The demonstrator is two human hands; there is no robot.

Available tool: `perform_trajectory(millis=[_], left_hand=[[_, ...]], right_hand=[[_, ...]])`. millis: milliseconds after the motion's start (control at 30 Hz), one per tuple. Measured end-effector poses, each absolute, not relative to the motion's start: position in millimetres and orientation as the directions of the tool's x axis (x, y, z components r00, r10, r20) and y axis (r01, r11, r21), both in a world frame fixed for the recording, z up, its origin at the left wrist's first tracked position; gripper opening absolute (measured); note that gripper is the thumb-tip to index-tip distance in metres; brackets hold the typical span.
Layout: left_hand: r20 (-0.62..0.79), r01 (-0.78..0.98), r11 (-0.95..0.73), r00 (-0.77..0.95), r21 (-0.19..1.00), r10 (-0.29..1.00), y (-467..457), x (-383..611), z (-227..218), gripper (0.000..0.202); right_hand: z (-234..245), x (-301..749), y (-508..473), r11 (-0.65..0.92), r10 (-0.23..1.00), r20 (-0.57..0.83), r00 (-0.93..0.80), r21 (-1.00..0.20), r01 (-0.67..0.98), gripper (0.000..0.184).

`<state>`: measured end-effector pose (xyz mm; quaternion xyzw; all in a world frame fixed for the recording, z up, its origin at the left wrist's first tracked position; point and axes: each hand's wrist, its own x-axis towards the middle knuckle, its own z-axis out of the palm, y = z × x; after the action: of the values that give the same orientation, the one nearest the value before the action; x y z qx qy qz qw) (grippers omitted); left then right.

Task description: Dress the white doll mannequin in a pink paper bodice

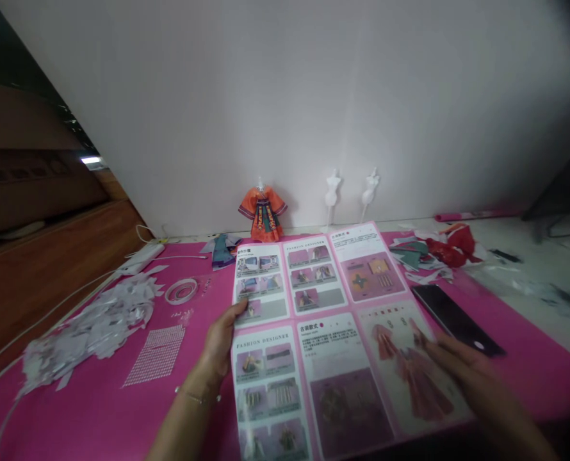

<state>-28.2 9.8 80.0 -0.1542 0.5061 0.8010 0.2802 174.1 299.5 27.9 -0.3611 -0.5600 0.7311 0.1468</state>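
- Your left hand point(220, 339) pinches the left edge of the sheet point(323, 339), thumb on top.
- Your right hand point(458, 365) is blurred; its fingers look stretched out flat over the sheet's right panel, holding nothing.
- The sheet lies unfolded on the pink mat point(97, 410), right in front of you.
- A phone point(455, 319) lies just beside the sheet's right edge, near your right fingertips.
- Left of your left hand: a tape roll point(181, 291), a stud sheet point(156, 354) and paper scraps point(93, 326).
- By the wall stand a dressed form point(262, 214) and two bare ones point(332, 192) point(370, 189).
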Motion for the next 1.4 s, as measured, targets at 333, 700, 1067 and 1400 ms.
perform_trajectory(millis=[333, 700, 1067, 1400], left_hand=[[-0.526, -0.586, -0.341, -0.81, 0.735, 0.26, 8.4, -30.2, 81.7, 0.033], [-0.532, -0.582, -0.332, -0.813, 0.742, 0.238, 8.0, -31.6, 83.3, 0.032], [-0.508, -0.564, -0.312, -0.825, 0.765, 0.245, 3.8, -36.0, 80.4, 0.03], [-0.515, -0.57, -0.301, -0.821, 0.764, 0.248, -0.9, -38.4, 77.4, 0.031]], right_hand=[[33.6, 170.5, 299.1, -0.377, 0.546, -0.363, -0.754, -0.911, 0.166, 0.022], [38.5, 169.9, 294.8, -0.315, 0.591, -0.33, -0.736, -0.935, 0.166, 0.023], [38.1, 167.4, 294.3, -0.183, 0.595, -0.224, -0.772, -0.973, 0.141, 0.023], [28.8, 164.8, 295.3, -0.136, 0.539, -0.138, -0.831, -0.988, 0.076, 0.024]])
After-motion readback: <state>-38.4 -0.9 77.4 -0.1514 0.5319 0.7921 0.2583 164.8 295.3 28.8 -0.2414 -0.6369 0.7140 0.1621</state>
